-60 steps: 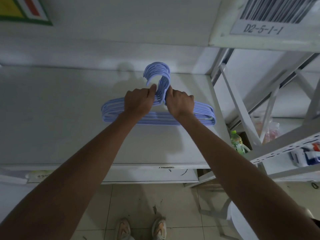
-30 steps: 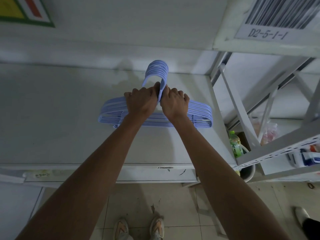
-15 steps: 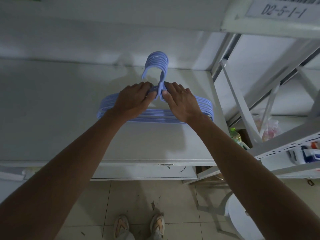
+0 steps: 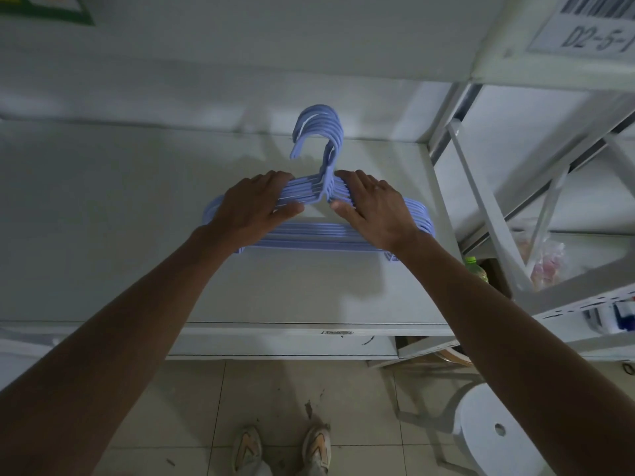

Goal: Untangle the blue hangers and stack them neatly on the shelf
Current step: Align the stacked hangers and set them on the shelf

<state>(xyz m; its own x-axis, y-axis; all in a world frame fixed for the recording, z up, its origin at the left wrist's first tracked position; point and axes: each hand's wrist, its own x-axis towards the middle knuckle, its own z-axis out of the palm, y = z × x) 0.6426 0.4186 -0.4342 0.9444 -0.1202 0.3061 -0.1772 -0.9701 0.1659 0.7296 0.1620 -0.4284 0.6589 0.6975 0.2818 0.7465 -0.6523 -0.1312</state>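
A stack of several blue hangers (image 4: 319, 235) lies flat on the white shelf (image 4: 103, 218), hooks (image 4: 319, 132) pointing to the back wall and lined up together. My left hand (image 4: 254, 207) lies over the left shoulder arms beside the neck, fingers on the far side and thumb on the near side, pinching the bundle. My right hand (image 4: 374, 207) holds the right shoulder arms the same way. Both hands cover part of the stack's top.
A white shelf post and diagonal braces (image 4: 481, 207) stand just right of the hangers. Behind them are a green-capped bottle (image 4: 476, 269) and a plastic bag (image 4: 546, 259). A white stool (image 4: 498, 431) stands on the tiled floor at lower right, near my shoes (image 4: 281, 448).
My hands went from tight fists at the hangers' neck to flatter holds spread over the two shoulder arms. The stack stayed in place on the shelf, hooks drawn closer together.
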